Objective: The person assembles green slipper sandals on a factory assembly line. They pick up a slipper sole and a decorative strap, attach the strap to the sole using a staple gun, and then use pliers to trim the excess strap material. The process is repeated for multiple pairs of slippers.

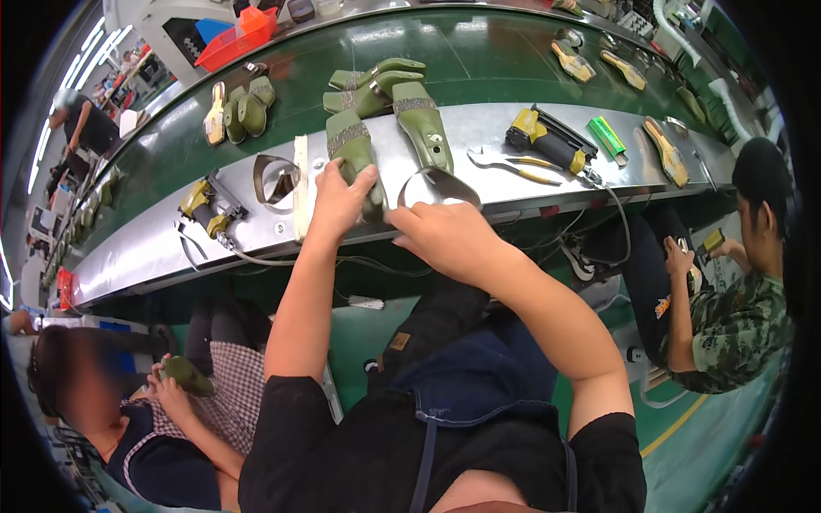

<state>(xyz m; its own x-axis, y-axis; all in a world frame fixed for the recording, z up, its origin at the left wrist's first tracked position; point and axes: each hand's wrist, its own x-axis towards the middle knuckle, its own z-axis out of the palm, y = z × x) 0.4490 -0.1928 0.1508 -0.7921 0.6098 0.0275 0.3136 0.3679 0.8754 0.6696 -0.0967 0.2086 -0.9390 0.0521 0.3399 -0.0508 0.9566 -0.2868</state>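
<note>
My left hand (339, 203) is wrapped round a green shoe last (349, 141) with a glittery strap across its front, at the metal bench edge. My right hand (449, 238) is curled beside it, fingers pressed together by a shiny curved band (439, 185); what they pinch is hidden. Just beyond the band lies a second green last (422, 128), also with a glittery strap. Two more lasts (376, 90) lie on their sides behind them. Left of my left hand, another curved band (275, 182) rests on the metal.
Right on the metal are pincers (516, 166), a yellow-black nail gun (552, 139), a green box (607, 139) and an insole (665, 152). Another nail gun (209, 205) lies left. A green conveyor (496, 60) runs behind. Co-workers sit at left (171, 462) and right (727, 325).
</note>
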